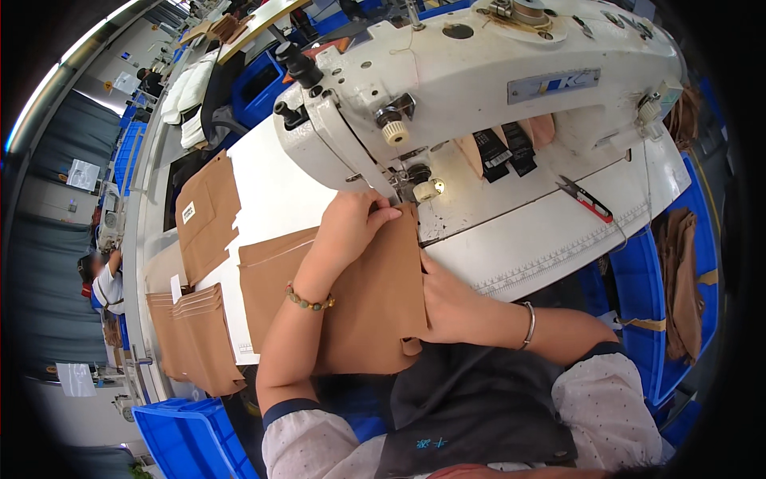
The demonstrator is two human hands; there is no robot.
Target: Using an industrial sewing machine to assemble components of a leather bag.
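We look down through a round fisheye view with dark edges at a person working at a white sewing machine (479,72), whose upper edge is cut off by the frame. A brown cloth (363,307) lies below the needle area, partly over the near edge of the white table (275,188). The left hand (351,227), with a beaded bracelet (307,297) on its wrist, pinches the cloth's top edge between thumb and fingers, just beside the presser foot; the needle itself is hard to make out. The right hand (451,299), below a metal bangle (529,326), meets the cloth's right edge. Its fingers are hidden under the cloth, so we cannot tell whether it grips or only supports it. The left forearm covers part of the cloth.

To the left we see more brown pieces (203,223), one with a small white label. Behind the machine's neck, black tags (511,152) are partly hidden; red-handled snips (586,199) lie to the right. Blue bins (195,439) stand on both sides, cropped or blurred. At far left, another person (108,283) is too small to read clearly.
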